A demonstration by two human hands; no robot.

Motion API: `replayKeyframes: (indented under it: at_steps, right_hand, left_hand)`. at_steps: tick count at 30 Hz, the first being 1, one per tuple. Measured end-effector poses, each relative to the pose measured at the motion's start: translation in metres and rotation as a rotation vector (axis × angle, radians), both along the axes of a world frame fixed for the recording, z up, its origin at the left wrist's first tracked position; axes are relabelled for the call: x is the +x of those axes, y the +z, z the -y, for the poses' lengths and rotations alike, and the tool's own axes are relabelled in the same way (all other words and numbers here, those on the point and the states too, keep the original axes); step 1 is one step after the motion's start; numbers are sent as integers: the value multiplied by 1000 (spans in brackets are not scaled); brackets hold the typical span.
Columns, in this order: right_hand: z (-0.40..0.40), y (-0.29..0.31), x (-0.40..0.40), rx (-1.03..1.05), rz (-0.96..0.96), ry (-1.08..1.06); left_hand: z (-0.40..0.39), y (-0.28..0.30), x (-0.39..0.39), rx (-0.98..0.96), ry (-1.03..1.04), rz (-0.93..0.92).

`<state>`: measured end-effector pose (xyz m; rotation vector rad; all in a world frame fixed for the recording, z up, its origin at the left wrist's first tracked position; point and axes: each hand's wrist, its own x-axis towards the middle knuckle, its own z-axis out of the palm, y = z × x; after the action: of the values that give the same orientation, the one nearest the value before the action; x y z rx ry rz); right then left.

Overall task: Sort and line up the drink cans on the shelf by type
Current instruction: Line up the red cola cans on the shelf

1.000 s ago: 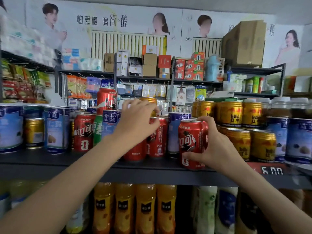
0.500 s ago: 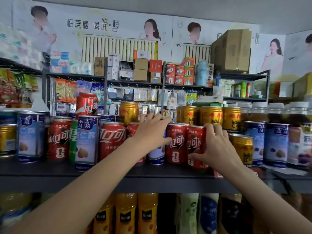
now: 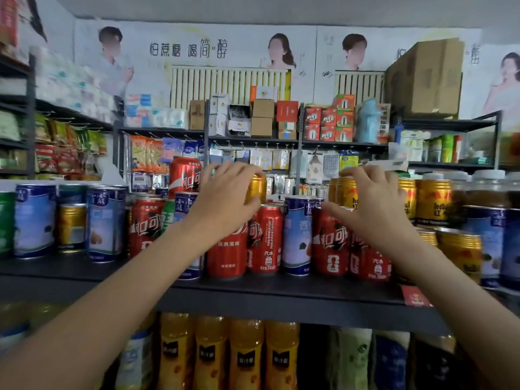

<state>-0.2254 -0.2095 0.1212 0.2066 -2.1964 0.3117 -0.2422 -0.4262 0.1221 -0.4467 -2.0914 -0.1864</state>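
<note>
At the far left of the dark shelf (image 3: 70,270) stands a green can (image 3: 5,220), cut off by the edge. Next come two tall blue cans (image 3: 33,220) with a white and blue label, and a short gold can (image 3: 71,226) stands between them, set further back. The writing on the blue ones is too blurry to read.

Then comes a red cola can (image 3: 145,226) with big white Chinese letters. Another red can (image 3: 184,177) sits higher up behind it, on top of other cans.

The left hand (image 3: 225,201) reaches over the red cans in the middle. Its fingers curl around a gold can (image 3: 257,190) at the back, and the thumb is on the near side of that can. Under the wrist is a red can (image 3: 228,257) with small white writing. Just right of it is a red can (image 3: 266,237) that says "FIFA WORLD CUP" down its side. A blue can (image 3: 297,235) stands just right of that.

The right hand (image 3: 374,206) is above two red cola cans (image 3: 330,240). Its fingers are bent and spread, with the tips up by the gold Red Bull cans (image 3: 433,201) at the back. I cannot tell if it is holding a can.

More gold cans (image 3: 461,251) and blue cans stand at the far right. A red price tag (image 3: 415,296) is stuck on the shelf edge.

Below are orange juice bottles (image 3: 211,353).

On the wall is a poster (image 3: 188,49) with Chinese writing.
</note>
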Motion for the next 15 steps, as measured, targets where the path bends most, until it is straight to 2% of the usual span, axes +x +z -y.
replayKeyframes:
  at_steps: [4, 6, 11, 15]
  right_hand:
    - [54, 17, -15, 40, 118, 306]
    - [75, 24, -25, 40, 189, 413]
    - [107, 41, -60, 18, 337, 427]
    - [118, 40, -83, -29, 378, 365]
  left_hand:
    - [45, 7, 3, 50, 127, 137]
    - [61, 7, 7, 64, 110, 222]
    - [86, 3, 15, 106, 12, 357]
    - [91, -1, 11, 121, -10, 327]
